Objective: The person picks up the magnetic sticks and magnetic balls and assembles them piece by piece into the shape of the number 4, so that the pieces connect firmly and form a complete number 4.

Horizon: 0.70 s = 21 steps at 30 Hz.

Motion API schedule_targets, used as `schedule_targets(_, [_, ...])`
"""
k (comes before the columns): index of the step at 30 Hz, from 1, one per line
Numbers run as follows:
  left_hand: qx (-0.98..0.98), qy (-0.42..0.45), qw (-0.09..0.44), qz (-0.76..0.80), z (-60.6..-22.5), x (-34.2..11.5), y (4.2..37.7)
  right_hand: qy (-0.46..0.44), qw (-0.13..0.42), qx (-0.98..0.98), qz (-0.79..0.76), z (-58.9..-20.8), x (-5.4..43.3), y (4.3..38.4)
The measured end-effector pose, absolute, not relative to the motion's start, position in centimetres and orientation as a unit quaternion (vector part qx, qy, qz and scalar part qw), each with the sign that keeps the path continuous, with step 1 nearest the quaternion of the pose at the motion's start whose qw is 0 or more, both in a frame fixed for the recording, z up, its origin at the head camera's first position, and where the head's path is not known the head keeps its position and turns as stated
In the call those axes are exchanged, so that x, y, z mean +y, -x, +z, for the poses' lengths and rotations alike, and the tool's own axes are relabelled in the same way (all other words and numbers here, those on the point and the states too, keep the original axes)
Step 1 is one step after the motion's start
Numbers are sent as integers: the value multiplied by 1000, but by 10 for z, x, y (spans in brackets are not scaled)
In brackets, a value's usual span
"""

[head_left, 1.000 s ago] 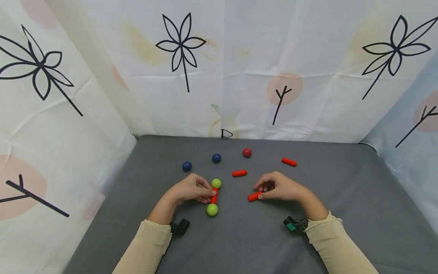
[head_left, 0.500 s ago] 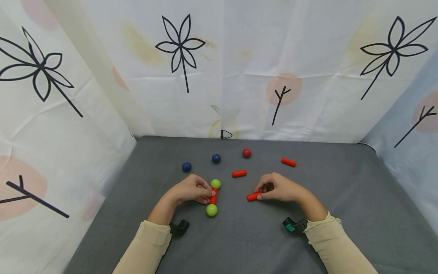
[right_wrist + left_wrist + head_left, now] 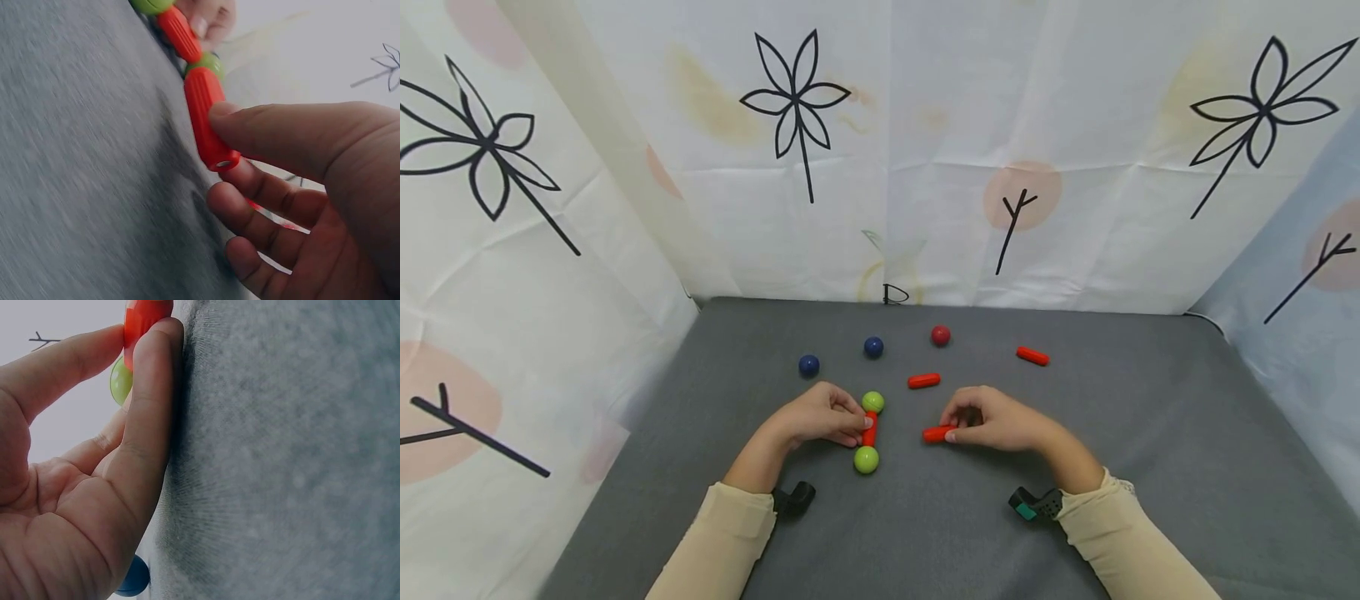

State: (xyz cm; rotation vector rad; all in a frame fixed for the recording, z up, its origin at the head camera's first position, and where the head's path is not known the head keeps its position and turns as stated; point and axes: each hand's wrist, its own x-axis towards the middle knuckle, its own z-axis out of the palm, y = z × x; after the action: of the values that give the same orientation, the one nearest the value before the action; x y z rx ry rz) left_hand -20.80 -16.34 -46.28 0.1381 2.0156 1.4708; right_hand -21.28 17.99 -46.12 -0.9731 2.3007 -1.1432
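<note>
While the left hand [image 3: 822, 414] pinches a red rod [image 3: 870, 430], the right hand [image 3: 996, 419] pinches a second rod [image 3: 934, 434]; on each, thumb and fingertips are parted only by the rod's thickness. The left hand's rod points away from the person, touching a far green ball [image 3: 872, 402] at one end and a near green ball [image 3: 867, 460] at the other. The right hand's lies almost crosswise, its free end aimed at that trio, a gap between; whether it touches the grey cloth [image 3: 925, 533] is hard to tell. Beyond the hands on the cloth are a blue ball [image 3: 808, 365] near the left hand, another blue ball [image 3: 873, 347], a red ball [image 3: 940, 335], a third rod [image 3: 923, 381] and, farther right, a fourth rod [image 3: 1032, 356]. Behind hangs a white sheet [image 3: 925, 108] with black flowers.
</note>
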Motion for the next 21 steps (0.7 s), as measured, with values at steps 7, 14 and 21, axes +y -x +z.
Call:
schedule_targets(7, [766, -52, 315, 558, -463, -163, 208, 357, 174, 816, -420, -466, 162, 204])
schedule_targets(14, [765, -50, 316, 559, -464, -163, 208, 366, 156, 815, -422, -466, 147, 195])
schedule_targets(21, [768, -51, 314, 556, -463, -162, 208, 377, 149, 812, -420, -468, 138, 189])
